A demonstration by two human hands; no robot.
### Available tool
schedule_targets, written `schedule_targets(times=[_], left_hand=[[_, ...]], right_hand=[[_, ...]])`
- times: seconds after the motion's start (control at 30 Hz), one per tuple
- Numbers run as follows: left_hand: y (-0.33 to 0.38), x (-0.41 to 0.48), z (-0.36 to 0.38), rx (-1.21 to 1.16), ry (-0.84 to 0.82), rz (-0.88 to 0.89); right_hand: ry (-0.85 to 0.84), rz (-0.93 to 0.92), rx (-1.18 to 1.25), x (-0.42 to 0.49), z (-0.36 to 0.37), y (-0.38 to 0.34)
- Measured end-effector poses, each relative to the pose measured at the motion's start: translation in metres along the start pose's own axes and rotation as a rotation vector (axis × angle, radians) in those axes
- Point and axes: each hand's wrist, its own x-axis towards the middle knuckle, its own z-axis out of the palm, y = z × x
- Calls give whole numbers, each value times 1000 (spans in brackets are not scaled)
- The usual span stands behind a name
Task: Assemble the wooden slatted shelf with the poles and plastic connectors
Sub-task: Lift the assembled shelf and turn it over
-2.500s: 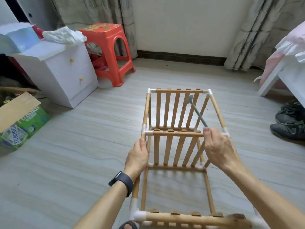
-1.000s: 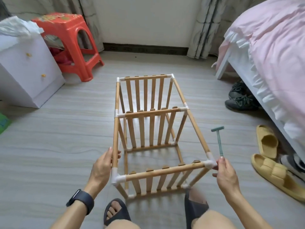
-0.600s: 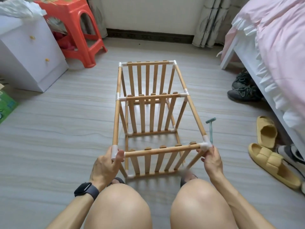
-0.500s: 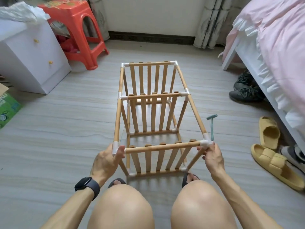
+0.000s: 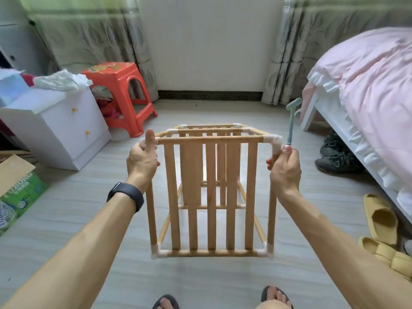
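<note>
The pale wooden slatted shelf frame (image 5: pixel 211 192) is being held on end in front of the body, over the grey plank floor (image 5: pixel 66 219); floor contact unclear. The left hand (image 5: pixel 142 161) is gripping the top left corner, thumb up. The right hand (image 5: pixel 285 168) is clasping the smooth round right pole (image 5: pixel 272 208) under a white plastic corner connector (image 5: pixel 275 141), with the slim teal T-headed mallet (image 5: pixel 291 121) in the same grip. Risk: joints look push-fitted, so twisting could be working one loose; the mallet could be slipping free.
</note>
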Motion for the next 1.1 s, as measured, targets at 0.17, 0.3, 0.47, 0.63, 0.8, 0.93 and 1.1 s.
schedule_targets(times=[0.17,0.3,0.47,0.63,0.8,0.93,1.1], left_hand=[[53,67,-5,-96,-69,91],[71,107,5,57,-134,121],[63,142,36,321,-145,177],[71,194,58,442,-150,150],[73,248,83,579,-169,142],[83,255,95,635,-279,136],[82,222,98,633,-344,55]], right_hand=[[10,-123,-4,53,18,-49],[-27,-151,-174,105,39,-70],[-41,-197,-376,160,64,-82],[-127,-181,-425,218,98,-93],[-258,-89,-304,245,120,-80],[-280,-44,-238,241,108,-68],[-202,2,-300,235,102,-63]])
